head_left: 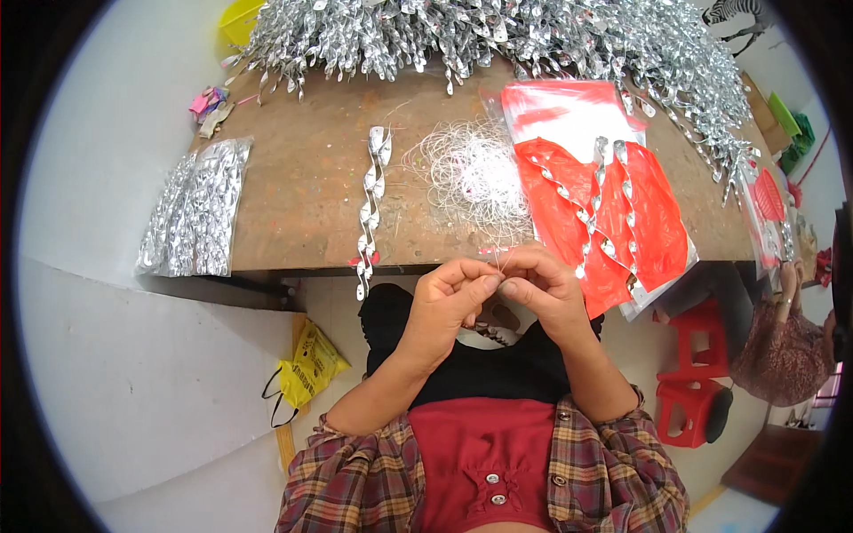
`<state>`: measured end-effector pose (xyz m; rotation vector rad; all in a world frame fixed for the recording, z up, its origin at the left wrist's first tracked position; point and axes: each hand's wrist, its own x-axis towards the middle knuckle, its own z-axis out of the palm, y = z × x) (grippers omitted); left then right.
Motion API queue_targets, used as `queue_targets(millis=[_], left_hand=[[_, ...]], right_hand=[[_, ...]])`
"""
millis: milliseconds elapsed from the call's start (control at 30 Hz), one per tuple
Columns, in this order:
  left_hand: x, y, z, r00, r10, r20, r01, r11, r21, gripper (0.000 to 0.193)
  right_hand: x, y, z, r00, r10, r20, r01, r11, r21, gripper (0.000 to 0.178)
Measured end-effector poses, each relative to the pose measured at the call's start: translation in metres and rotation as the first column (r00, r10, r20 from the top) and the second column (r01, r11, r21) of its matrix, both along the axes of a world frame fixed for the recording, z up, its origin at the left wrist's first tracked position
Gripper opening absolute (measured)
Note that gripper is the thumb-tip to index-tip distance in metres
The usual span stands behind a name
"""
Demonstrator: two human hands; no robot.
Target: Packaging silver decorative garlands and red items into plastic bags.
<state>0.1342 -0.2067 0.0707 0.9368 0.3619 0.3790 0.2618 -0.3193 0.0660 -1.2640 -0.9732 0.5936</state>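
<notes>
My left hand (449, 302) and my right hand (544, 289) meet just off the table's near edge, fingertips pinched together on a thin white string (498, 258). A tangled heap of white string (471, 173) lies on the table just beyond them. Left of the heap, twisted silver foil strips (369, 213) lie lengthwise, their near end over the edge. To the right, more twisted silver strips (629, 204) rest on a red plastic bag (560, 195). Below my fingers a piece of spiral strip (487, 333) shows partly; whether it hangs from the string I cannot tell.
A large mass of silver spirals (498, 40) covers the table's (302, 186) far side. A clear bag of silver spirals (195, 209) sits at its left edge. Red stools (689, 413) and another person (786, 351) are at right; a yellow bag (311, 364) is at lower left.
</notes>
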Motion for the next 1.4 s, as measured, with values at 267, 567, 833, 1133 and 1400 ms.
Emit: queue_targets(millis=[267, 567, 833, 1133, 1400], left_hand=[[-0.002, -0.006, 0.001, 0.996, 0.003, -0.085, 0.015, 0.979, 0.205, 0.013], [0.003, -0.017, -0.028, 0.915, -0.396, 0.081, 0.384, 0.913, 0.134, 0.028], [0.013, -0.014, -0.054, 0.981, -0.148, -0.121, 0.191, 0.699, 0.689, 0.019], [-0.013, 0.169, -0.026, 0.818, 0.552, -0.164, -0.254, 0.601, 0.758, 0.025], [-0.013, 0.183, -0.056, 0.762, 0.611, -0.213, 0.036, 0.289, 0.957, 0.034]], right_hand=[[0.006, 0.005, 0.012, 0.933, -0.179, 0.311, 0.193, 0.981, -0.015, 0.004], [0.049, -0.009, 0.024, 0.831, -0.555, -0.033, 0.554, 0.821, 0.139, 0.004], [0.066, -0.022, 0.038, 0.809, -0.569, -0.148, 0.587, 0.763, 0.271, 0.009], [0.062, -0.037, 0.014, 0.878, -0.474, -0.068, 0.479, 0.871, 0.105, 0.011], [0.058, -0.033, 0.016, 0.897, -0.440, -0.046, 0.441, 0.897, 0.030, 0.011]])
